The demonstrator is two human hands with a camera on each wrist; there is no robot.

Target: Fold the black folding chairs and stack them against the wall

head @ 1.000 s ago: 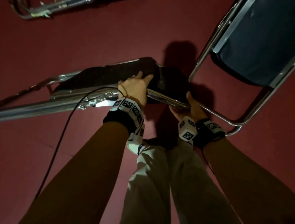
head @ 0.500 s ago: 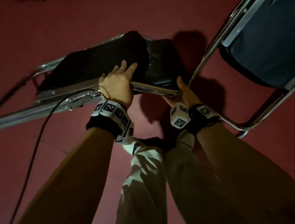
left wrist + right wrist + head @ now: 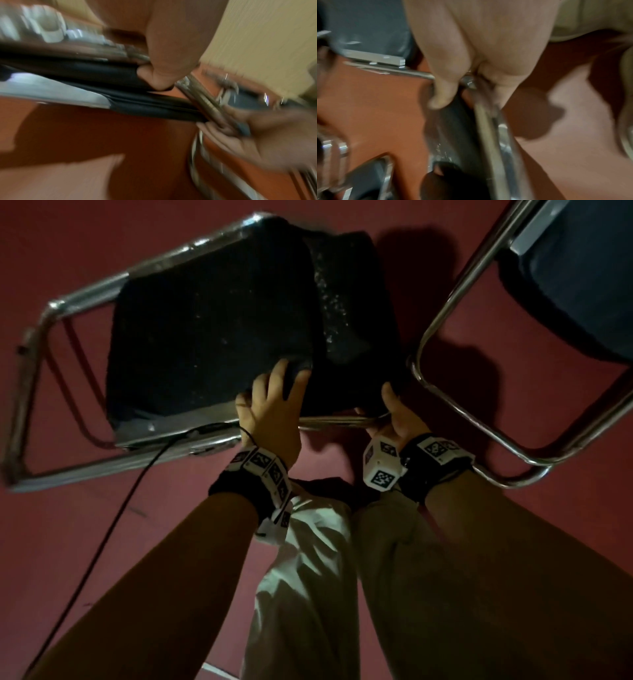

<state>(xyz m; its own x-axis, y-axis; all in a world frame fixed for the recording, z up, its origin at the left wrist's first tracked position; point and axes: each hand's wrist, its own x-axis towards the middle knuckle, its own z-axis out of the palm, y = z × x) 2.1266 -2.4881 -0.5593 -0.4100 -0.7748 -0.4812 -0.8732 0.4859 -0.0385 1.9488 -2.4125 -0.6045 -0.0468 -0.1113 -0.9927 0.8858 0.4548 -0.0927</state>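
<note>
A folded black folding chair with a chrome frame hangs tilted above the red floor, its padded face turned up toward me. My left hand holds its near edge, fingers spread on the black pad and thumb pressing the pad's rim. My right hand grips the chrome tube of the frame just to the right; in the right wrist view its fingers curl round that tube. A second chair with a dark seat stands at the upper right.
The second chair's chrome leg loop lies close to my right hand. A black cable runs from my left wrist across the red floor. My legs in light trousers are directly below the hands.
The chair has swung from nearly edge-on to showing its broad padded face, and it has risen. Both hands kept their hold and moved up with it.
</note>
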